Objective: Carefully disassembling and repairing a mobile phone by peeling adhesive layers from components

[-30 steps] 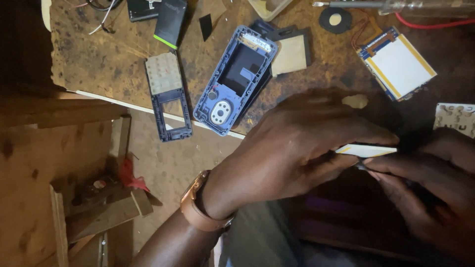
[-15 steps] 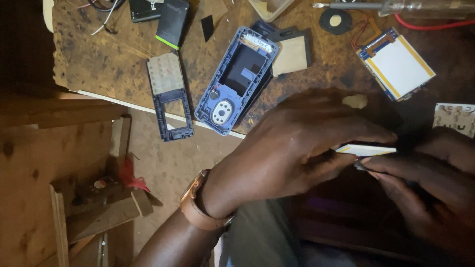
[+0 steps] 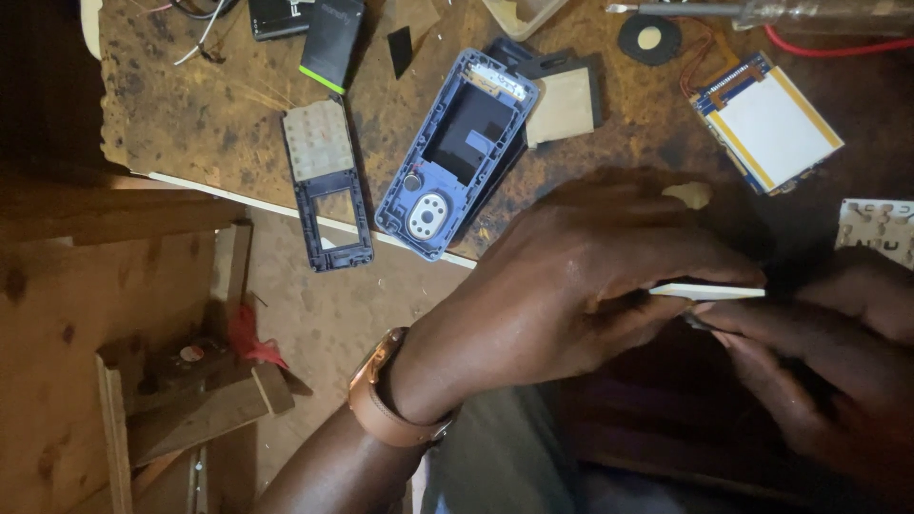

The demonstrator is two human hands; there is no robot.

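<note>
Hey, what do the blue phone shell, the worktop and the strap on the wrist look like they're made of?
The blue phone shell looks like moulded plastic with a dull sheen: thin walls and cut-out openings. The worktop seems to be worn wood or board, brown, stained and pitted, with a pale edge strip. The wrist strap looks like smooth tan leather, though it might be an imitation.

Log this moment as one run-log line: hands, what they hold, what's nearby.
left hand: pinches thin white flat piece | right hand: fingertips at its edge | nearby: blue phone shell, display panel on workbench
</note>
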